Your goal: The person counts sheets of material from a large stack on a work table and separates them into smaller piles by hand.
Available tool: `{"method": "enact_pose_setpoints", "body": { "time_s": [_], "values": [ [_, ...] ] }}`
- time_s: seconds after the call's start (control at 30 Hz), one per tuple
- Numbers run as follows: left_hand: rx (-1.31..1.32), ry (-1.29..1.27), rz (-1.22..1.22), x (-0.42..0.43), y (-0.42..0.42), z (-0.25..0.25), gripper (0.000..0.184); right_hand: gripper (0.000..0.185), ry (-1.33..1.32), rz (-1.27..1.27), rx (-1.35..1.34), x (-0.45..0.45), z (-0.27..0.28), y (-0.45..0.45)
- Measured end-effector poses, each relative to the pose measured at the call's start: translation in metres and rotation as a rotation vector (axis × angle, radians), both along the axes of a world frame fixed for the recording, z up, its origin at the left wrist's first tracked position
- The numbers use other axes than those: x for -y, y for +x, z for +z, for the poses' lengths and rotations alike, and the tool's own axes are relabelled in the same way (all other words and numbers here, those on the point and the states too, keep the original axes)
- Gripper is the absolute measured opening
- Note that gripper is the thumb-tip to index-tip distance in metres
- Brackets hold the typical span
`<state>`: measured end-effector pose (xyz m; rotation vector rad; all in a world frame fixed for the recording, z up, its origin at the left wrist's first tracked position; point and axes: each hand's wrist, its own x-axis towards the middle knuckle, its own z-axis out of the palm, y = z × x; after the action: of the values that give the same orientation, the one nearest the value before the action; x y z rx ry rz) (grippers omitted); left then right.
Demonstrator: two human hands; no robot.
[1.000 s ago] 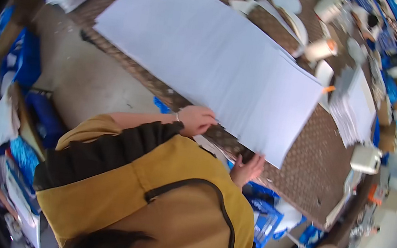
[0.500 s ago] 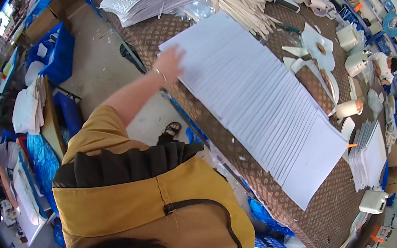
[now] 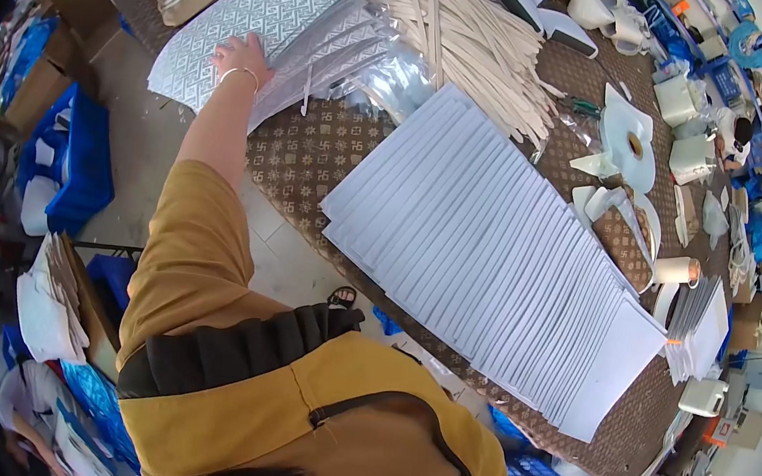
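My left hand (image 3: 243, 61) reaches far out to the upper left and rests on a stack of quilted, patterned pale panels (image 3: 282, 3), its fingers spread. A bracelet circles that wrist. Overlapping white sheets (image 3: 467, 240) lie fanned in a long row across the brown patterned table (image 3: 300, 155), to the right of the arm. Crumpled clear plastic (image 3: 398, 72) sits between the panels and the row. My right hand does not show.
A bundle of cream strips (image 3: 466, 33) lies at the table's back. Rolls of tape (image 3: 675, 270), white cutouts (image 3: 627, 140) and another sheet stack (image 3: 698, 328) are on the right. Blue bins (image 3: 83, 165) stand on the floor at left. Other people work at both sides.
My left hand has moved from the near edge of the white sheets, past their far-left end, onto the quilted panels. My right hand, seen at the sheets' right end a second ago, has left view.
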<state>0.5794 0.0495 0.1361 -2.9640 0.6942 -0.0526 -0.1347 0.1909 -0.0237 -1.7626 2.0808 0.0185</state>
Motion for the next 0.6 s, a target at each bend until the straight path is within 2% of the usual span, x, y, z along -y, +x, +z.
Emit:
{"method": "enact_pose_setpoints", "body": {
  "time_s": [0.1, 0.2, 0.23, 0.37, 0.43, 0.53, 0.6],
  "values": [
    [-0.076, 0.077, 0.106, 0.014, 0.023, -0.012, 0.065, 0.043, 0.076, 0.035, 0.014, -0.005, 0.023, 0.01],
    [-0.299, 0.329, -0.198, 0.01, 0.023, 0.027, 0.053, 0.042, 0.15, 0.094, 0.059, -0.006, 0.039, 0.02],
    [-0.294, 0.333, -0.196, 0.009, 0.025, 0.025, 0.053, 0.042, 0.167, 0.109, 0.081, -0.006, 0.043, 0.024],
    [-0.213, 0.359, -0.115, 0.033, 0.037, -0.016, 0.051, 0.04, 0.192, 0.145, 0.196, 0.004, 0.055, 0.047],
    [0.066, 0.099, 0.084, 0.035, 0.03, -0.037, 0.047, 0.04, 0.197, 0.147, 0.257, 0.007, 0.06, 0.056],
    [0.204, 0.158, -0.013, 0.027, 0.015, -0.034, 0.043, 0.039, 0.222, 0.13, 0.348, -0.001, 0.068, 0.066],
    [0.135, 0.134, -0.078, 0.025, 0.027, -0.028, 0.041, 0.038, 0.245, 0.124, 0.407, -0.009, 0.075, 0.07]
  ]
}}
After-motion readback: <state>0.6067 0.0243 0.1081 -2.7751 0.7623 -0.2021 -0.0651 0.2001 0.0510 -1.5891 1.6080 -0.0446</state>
